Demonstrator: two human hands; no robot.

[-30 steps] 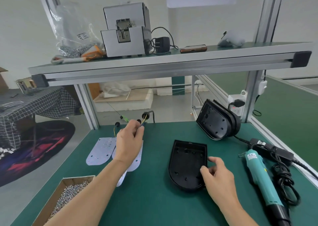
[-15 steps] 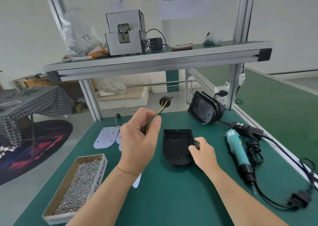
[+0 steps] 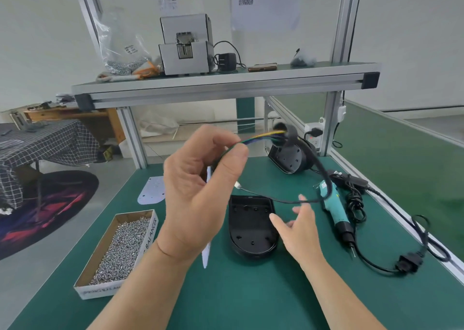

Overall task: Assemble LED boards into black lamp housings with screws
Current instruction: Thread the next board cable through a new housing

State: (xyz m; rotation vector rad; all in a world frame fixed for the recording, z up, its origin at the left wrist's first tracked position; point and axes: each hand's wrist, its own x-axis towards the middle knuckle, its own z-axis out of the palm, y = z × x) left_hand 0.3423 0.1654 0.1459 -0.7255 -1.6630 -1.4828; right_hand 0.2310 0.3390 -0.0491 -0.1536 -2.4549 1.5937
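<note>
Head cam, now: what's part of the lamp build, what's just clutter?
Job:
left hand pinching wire harness
right hand beside open black housing
LED boards
screw box
electric screwdriver
stacked housings

Lying about, on the shelf:
screw feeder
power adapter
phone
plastic bag

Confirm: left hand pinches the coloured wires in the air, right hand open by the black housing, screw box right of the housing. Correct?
One error: in the head view the screw box sits left of the black housing, not right. The left hand does pinch the coloured wires in the air, and the right hand is open by the housing.
</note>
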